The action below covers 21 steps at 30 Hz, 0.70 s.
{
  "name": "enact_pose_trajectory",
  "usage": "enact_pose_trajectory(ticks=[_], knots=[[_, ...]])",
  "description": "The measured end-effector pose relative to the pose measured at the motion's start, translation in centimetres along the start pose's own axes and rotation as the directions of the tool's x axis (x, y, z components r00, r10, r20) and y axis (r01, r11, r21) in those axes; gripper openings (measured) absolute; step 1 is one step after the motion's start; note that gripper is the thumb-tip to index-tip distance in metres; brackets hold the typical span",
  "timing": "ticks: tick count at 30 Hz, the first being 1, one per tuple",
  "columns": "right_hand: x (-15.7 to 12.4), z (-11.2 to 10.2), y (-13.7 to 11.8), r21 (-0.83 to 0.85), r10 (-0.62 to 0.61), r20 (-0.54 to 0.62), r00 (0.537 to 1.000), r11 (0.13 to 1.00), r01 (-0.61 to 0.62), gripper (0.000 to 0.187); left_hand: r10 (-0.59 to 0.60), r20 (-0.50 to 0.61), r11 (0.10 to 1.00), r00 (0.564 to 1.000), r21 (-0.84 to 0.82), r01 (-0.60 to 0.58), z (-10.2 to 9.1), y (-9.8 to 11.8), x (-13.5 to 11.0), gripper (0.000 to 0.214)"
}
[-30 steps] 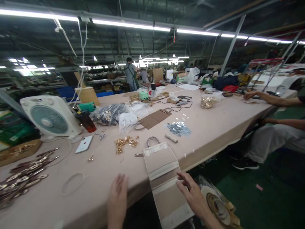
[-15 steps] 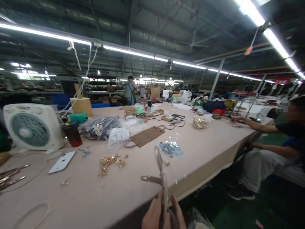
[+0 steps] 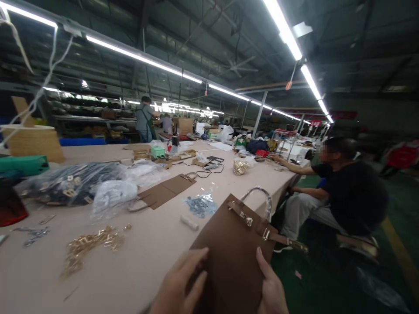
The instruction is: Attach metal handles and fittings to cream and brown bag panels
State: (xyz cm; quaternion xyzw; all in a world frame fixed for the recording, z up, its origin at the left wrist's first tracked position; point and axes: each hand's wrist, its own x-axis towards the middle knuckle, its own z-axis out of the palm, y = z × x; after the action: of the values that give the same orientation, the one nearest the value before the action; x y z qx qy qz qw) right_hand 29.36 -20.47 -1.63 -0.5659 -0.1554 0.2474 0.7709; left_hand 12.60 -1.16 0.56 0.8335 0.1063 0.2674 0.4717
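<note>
A brown handbag panel (image 3: 232,257) stands tilted up in front of me over the table edge. Its arched handle (image 3: 266,201) looks wrapped in clear film. Gold-coloured fittings (image 3: 245,218) sit near its top, and a strap (image 3: 290,243) with a metal end sticks out to the right. My right hand (image 3: 273,283) grips the right edge, thumb on the front face, other fingers hidden behind. At the left edge is my left hand (image 3: 181,281), its fingers bent against the panel and slightly blurred. A similar brown panel (image 3: 168,189) lies flat on the table beyond.
Gold hardware pieces (image 3: 88,246) are heaped at left, silvery pieces (image 3: 200,205) in the middle. A pale roll (image 3: 189,222) lies near the panel. Plastic bags (image 3: 113,198) and a dark cup (image 3: 11,200) stand leftward. A co-worker (image 3: 350,192) sits at the right side of the table.
The panel has turned from edge-on to show its broad face, and it is higher. My hands have moved apart to its two sides. My view has swung right.
</note>
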Motion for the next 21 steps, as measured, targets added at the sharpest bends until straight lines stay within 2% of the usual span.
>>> enact_pose_trajectory(ticks=[2,5,7,9,12,16,21], knots=[[2.5,0.2,-2.2,0.159,0.076,-0.028,0.997,0.985,-0.07,0.079,-0.093,-0.148,0.983,0.985,0.144,0.114,-2.7,-3.1,2.0,0.044],[6.2,0.5,-5.7,0.328,0.149,0.03,0.988,0.933,-0.15,0.069,-0.201,-0.208,0.922,0.957,0.291,0.256,-5.5,-8.5,3.8,0.045],[9.0,0.3,-7.5,0.341,0.139,0.059,0.989,0.928,-0.151,0.062,-0.256,-0.188,0.877,0.948,0.367,0.31,-6.1,-11.6,3.9,0.043],[12.2,-0.4,-8.7,0.334,0.121,0.021,0.992,0.935,-0.122,0.056,-0.274,-0.18,0.84,0.945,0.434,0.326,-5.8,-13.6,3.4,0.039],[18.1,-1.7,-9.4,0.286,0.046,-0.081,0.996,0.958,-0.021,0.05,-0.275,-0.198,0.779,0.941,0.528,0.339,-4.7,-14.3,2.5,0.038],[25.9,-3.5,-8.3,0.108,-0.13,-0.13,0.983,0.984,0.144,0.053,-0.305,-0.201,0.729,0.931,0.58,0.364,-4.1,-13.0,2.3,0.04],[34.1,-6.7,-4.7,-0.108,-0.164,-0.215,0.963,0.984,0.144,0.042,-0.34,-0.217,0.7,0.915,0.592,0.4,-4.7,-12.2,2.3,0.038]])
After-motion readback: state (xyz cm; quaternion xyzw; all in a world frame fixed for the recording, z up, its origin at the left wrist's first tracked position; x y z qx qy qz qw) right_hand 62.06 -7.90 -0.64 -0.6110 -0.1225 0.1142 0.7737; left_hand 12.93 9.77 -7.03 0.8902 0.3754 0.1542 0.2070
